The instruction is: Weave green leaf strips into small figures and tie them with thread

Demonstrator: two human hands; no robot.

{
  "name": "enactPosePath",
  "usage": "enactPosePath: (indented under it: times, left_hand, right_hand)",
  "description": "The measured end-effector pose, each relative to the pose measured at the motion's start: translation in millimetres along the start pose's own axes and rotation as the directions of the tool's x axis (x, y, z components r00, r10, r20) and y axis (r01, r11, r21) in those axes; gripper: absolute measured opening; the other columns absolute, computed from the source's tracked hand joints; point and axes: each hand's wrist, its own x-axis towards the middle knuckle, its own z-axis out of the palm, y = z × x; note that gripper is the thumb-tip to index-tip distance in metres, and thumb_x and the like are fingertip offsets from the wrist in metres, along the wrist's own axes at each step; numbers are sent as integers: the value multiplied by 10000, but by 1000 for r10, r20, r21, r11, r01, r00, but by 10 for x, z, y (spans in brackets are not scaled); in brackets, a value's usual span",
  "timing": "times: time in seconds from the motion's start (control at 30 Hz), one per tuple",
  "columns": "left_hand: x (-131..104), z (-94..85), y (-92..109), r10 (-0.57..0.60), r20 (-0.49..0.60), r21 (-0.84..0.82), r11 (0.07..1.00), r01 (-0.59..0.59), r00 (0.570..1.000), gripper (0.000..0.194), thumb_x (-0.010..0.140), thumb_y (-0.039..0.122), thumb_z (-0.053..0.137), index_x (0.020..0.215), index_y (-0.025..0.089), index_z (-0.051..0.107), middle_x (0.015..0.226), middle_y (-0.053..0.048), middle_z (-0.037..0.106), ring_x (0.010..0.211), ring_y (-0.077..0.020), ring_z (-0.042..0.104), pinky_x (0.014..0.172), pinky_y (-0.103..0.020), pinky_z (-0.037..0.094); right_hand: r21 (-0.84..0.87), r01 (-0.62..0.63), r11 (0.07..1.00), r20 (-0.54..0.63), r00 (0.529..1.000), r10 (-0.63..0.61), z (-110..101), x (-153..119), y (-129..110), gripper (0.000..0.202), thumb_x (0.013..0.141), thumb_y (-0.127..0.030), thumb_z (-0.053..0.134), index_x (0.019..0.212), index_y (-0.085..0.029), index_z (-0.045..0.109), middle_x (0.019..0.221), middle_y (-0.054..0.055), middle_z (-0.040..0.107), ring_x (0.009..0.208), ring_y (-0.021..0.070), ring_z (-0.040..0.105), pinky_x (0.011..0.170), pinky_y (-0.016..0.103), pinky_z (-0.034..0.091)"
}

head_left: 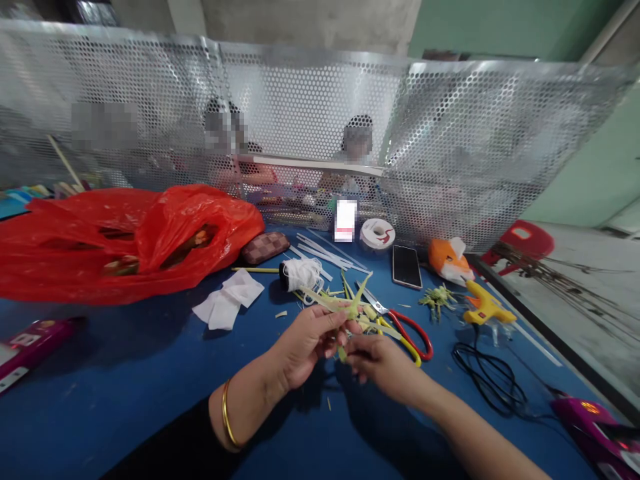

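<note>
In the head view, the left hand (313, 337) pinches a pale green leafy piece (354, 308) between thumb and fingers, its narrow strips fanning out above the grip. The right hand (383, 367) is right beside it, fingers closed on the lower end of the same piece. Both are above the blue tabletop (280, 427), near the middle of the view.

Just beyond the hands lie the red-handled scissors (411, 333), blades partly over green scraps, with a yellow handle (410, 350) beside them. To the left are a bundle of white cord (303, 273) and a crumpled white tissue (230, 299); farther left spreads a red plastic bag (200, 220), with a checkered pouch (265, 247) near its edge. Behind are white strips (327, 253), a ribbon roll (377, 235) and a dark phone (407, 267). At the right, a yellow glue gun (487, 304) lies near a coiled black cable (493, 383).
</note>
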Motion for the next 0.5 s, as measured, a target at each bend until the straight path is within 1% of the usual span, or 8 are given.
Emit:
enactPosePath:
  times: [0.03, 0.07, 0.1, 0.17, 0.23, 0.3, 0.37, 0.5]
  left_hand:
    - [-3, -1, 5, 5, 13, -19, 1000, -5, 1000, 336, 729, 368, 737, 958, 123, 717, 723, -33, 646, 509, -43, 455, 408, -172, 228]
    - [-6, 1, 8, 6, 20, -31, 1000, -6, 1000, 346, 748, 395, 712, 960, 122, 713, 714, -33, 642, 501, -44, 448, 404, -174, 222]
    - [-8, 5, 9, 2, 23, -31, 1000, -1, 1000, 355, 767, 423, 684, 952, 121, 710, 703, -35, 640, 489, -45, 440, 399, -177, 213]
    - [-9, 16, 2, -34, 29, 10, 999, 33, 999, 369, 797, 462, 636, 903, 115, 700, 678, -38, 633, 463, -44, 420, 387, -182, 187]
    - [-6, 26, -13, -89, 38, 71, 994, 86, 995, 352, 799, 456, 630, 835, 110, 684, 646, -32, 615, 442, -40, 392, 379, -187, 156]
    - [-1, 33, -28, -130, 39, 124, 984, 125, 991, 327, 785, 436, 642, 780, 109, 663, 616, -22, 595, 432, -37, 362, 377, -191, 128]
    - [0, 40, -38, -147, 33, 159, 977, 140, 989, 339, 780, 449, 637, 772, 110, 655, 596, -12, 580, 420, -37, 330, 381, -200, 106]
    - [-32, 76, -48, -147, 41, 242, 961, 133, 988, 448, 818, 543, 553, 813, 111, 668, 561, 9, 553, 386, -35, 247, 408, -232, 78]
  right_hand:
    - [90, -42, 995, -71, 996, 49, -51, 20, -2, 106, 785, -273, 576, 781, -179, 624, 637, -17, 568, 473, 105, 512, 459, 216, 367]
    - [168, -53, 984, -132, 988, 76, -99, 33, -22, 153, 787, -324, 596, 795, -176, 633, 634, -18, 563, 459, 99, 493, 435, 210, 341]
    - [242, -35, 970, -185, 979, 82, -139, 37, -57, 201, 793, -371, 610, 791, -172, 640, 623, -20, 553, 454, 90, 471, 428, 205, 322]
    - [390, 64, 919, -254, 966, 41, -194, 21, -152, 287, 802, -441, 626, 741, -161, 649, 602, -18, 541, 477, 79, 445, 457, 201, 325]
    - [549, 146, 823, -267, 964, 7, -215, -12, -236, 337, 781, -490, 652, 759, -154, 674, 636, 6, 583, 531, 92, 472, 509, 210, 365]
    - [664, 151, 733, -237, 971, 15, -218, -38, -269, 377, 746, -519, 685, 828, -152, 701, 678, 29, 626, 565, 110, 504, 535, 224, 390]
    - [702, 137, 699, -233, 972, 43, -216, -45, -250, 359, 712, -482, 738, 831, -145, 711, 661, 28, 634, 562, 109, 510, 535, 223, 393]
    - [673, 169, 720, -295, 954, 51, -194, -27, -169, 260, 694, -377, 785, 695, -135, 690, 585, 4, 607, 546, 98, 518, 547, 218, 409]
